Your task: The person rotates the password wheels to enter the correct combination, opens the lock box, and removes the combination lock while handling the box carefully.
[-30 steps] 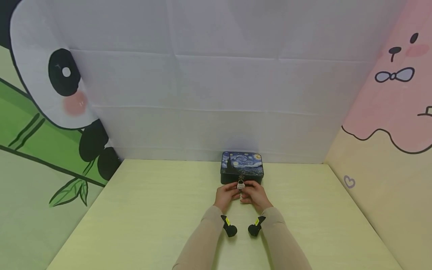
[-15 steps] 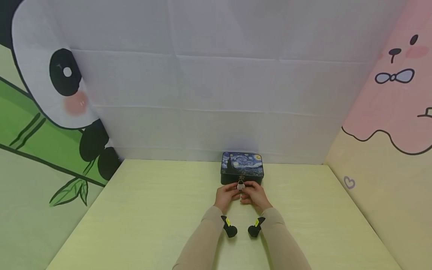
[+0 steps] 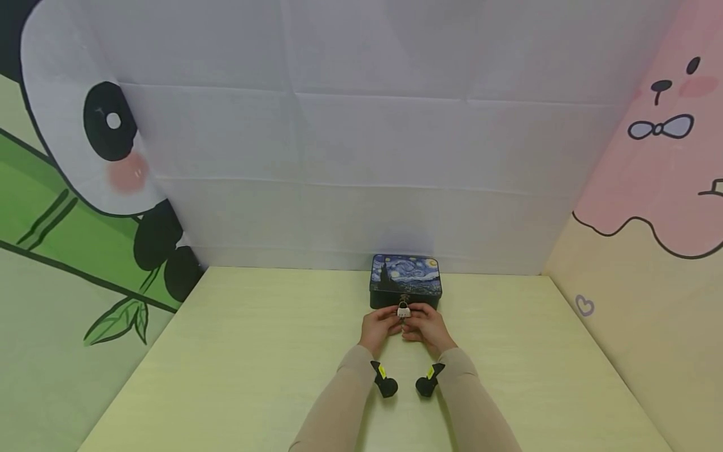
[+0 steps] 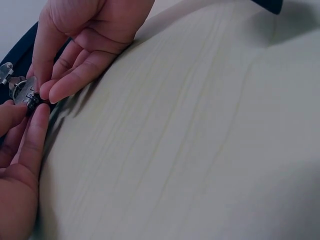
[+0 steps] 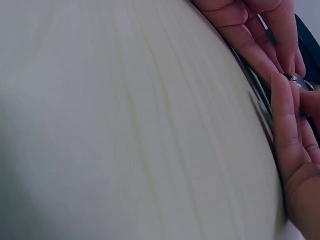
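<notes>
A small metal combination padlock (image 3: 403,311) hangs by its shackle from the front clasp of a black tin box (image 3: 405,276) with a swirling blue night-sky picture on its lid. My left hand (image 3: 380,328) pinches the padlock from the left, and my right hand (image 3: 426,326) pinches it from the right. Lettered dials on the padlock (image 4: 27,93) show between the fingertips in the left wrist view. The right wrist view shows only part of the padlock (image 5: 296,81), as fingers cover the rest. The box's lid is down.
The box stands at the back of a pale yellow table (image 3: 271,351), close to a white cloth backdrop (image 3: 361,144). Painted side walls flank the table. Small black wrist cameras (image 3: 386,384) sit on the inner side of both sleeves.
Both hands stay at the padlock in front of the box. The padlock's body has tilted slightly, and its face now looks brighter. The box has not moved.
</notes>
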{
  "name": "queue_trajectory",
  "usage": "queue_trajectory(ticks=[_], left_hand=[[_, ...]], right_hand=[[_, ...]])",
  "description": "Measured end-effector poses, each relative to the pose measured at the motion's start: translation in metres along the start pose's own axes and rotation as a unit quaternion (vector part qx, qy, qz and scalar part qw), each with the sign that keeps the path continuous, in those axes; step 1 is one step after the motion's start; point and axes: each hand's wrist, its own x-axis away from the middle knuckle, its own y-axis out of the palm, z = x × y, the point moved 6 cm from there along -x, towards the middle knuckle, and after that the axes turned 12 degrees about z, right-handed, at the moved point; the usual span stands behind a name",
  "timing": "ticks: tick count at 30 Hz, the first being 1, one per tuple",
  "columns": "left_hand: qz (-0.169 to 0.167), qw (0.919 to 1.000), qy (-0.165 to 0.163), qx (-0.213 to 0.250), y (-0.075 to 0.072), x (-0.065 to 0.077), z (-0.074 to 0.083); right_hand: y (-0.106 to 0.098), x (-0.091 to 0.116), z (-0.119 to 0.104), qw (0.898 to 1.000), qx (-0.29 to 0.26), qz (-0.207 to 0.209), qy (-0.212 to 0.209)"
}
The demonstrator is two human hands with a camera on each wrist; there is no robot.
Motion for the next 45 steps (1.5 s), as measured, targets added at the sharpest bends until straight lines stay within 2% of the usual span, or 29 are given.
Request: queue_trajectory(ticks=[11,20,22,29,36,39,45], left_hand=[[-0.005,0.9999,0.008,-0.006,0.001,-0.001,0.0],[-0.017,0.9996,0.016,-0.014,0.002,0.017,0.026],[-0.015,0.9997,0.016,-0.015,0.002,0.018,0.027],[-0.005,0.9996,0.02,-0.016,0.001,0.003,0.008],[-0.007,0.9999,0.009,-0.012,0.0,0.0,0.001],[-0.011,0.9998,0.01,-0.009,0.001,0.004,0.005],[-0.017,0.9996,0.02,-0.003,0.001,0.019,0.024]], right_hand=[[0.0,0.0,-0.001,1.0,0.001,-0.001,0.002],[0.0,-0.001,-0.003,1.0,0.007,0.001,0.001],[0.0,-0.001,-0.003,1.0,0.007,0.001,-0.001],[0.001,-0.001,-0.002,1.0,0.005,0.002,-0.003],[0.0,-0.001,0.0,1.0,-0.001,-0.001,-0.007],[0.0,0.0,-0.001,1.0,-0.005,-0.002,-0.007],[0.0,0.002,-0.002,1.0,0.0,-0.007,-0.004]])
